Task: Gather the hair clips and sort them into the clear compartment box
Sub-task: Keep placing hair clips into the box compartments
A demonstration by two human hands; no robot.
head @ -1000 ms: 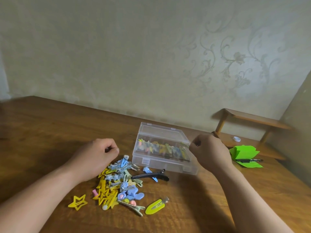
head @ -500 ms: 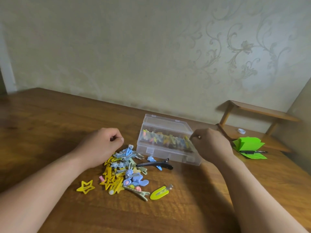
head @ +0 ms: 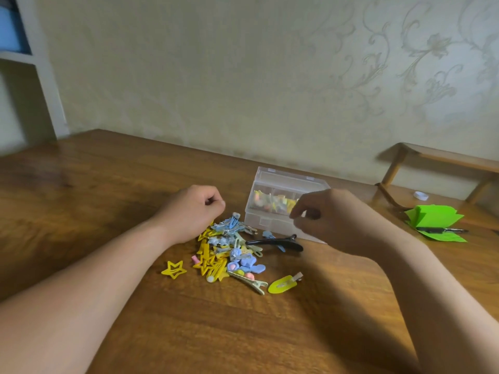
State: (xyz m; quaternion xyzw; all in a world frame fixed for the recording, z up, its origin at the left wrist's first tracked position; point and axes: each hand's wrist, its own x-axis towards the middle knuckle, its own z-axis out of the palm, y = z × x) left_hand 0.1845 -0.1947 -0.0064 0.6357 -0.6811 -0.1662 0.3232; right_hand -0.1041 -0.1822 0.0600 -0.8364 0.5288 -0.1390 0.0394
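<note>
**Wooden table: loose clips in front, box behind**

Brown wood grain fills the table (head: 135, 333), with two bare forearms reaching in from the near edge. Nearest lie two stray clips: one yellow star clip (head: 174, 269) at 8 o'clock of the pile (head: 224, 255) and one lime clip (head: 283, 284) at 4 o'clock, both apart from it. The pile is a tangle of yellow, blue and pink clips, too knotted to count. One long black clip (head: 275, 242) lies at its 2 o'clock edge, across a small blue one.

The left hand (head: 193, 211) hangs over the pile's 11 o'clock edge, fingers curled into a fist; whether they hold a clip cannot be seen. The right hand (head: 332, 220) is at the box's front right end, fingers bent with thumb and forefinger close together; whether they pinch anything or touch the box I cannot tell.

One clear box (head: 272, 201) stands at 1 o'clock of the pile, lid down. Yellow, orange and pink clips show through its front wall; compartments are too blurred to count.

At the box's 3 o'clock lies green paper (head: 432, 218) with one pen (head: 437, 230) on it. Behind that stands a wooden rack (head: 442, 160) against a patterned wall.
</note>
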